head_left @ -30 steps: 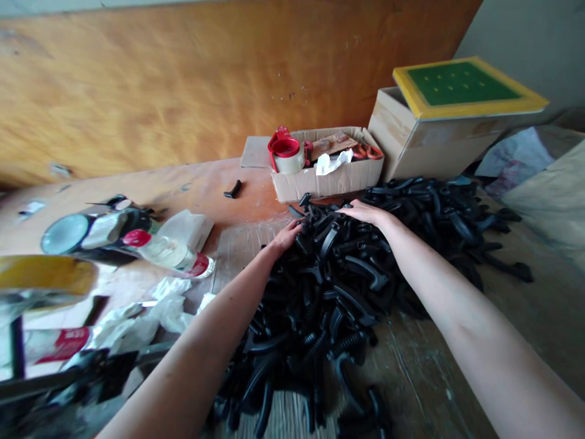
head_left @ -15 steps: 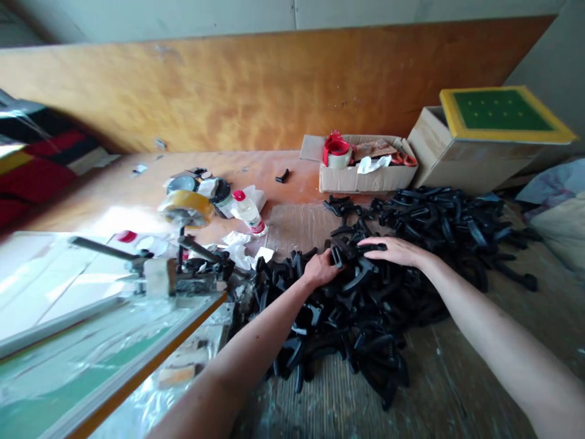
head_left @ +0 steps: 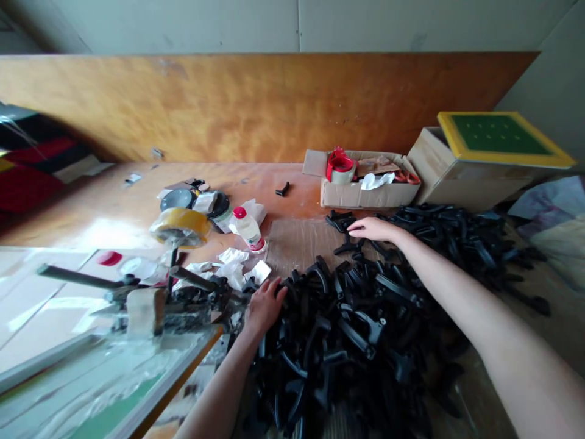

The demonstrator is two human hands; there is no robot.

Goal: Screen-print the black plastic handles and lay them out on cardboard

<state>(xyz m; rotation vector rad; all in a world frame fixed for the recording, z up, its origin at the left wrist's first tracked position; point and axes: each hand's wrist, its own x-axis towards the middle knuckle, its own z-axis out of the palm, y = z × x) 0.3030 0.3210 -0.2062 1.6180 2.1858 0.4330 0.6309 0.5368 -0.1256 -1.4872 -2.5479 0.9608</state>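
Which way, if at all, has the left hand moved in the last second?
Yes. Against the open box, the left hand has drawn back toward the person, to the near left edge of the black pile.

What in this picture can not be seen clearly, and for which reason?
Head view: the left hand rests on the black handles; its back hides whether it grips one.
The right hand lies flat; its palm hides whatever is under it.
The bottle label is too small to read.
The metal tool at the left is blurred.
The cardboard box wall hides part of its contents.
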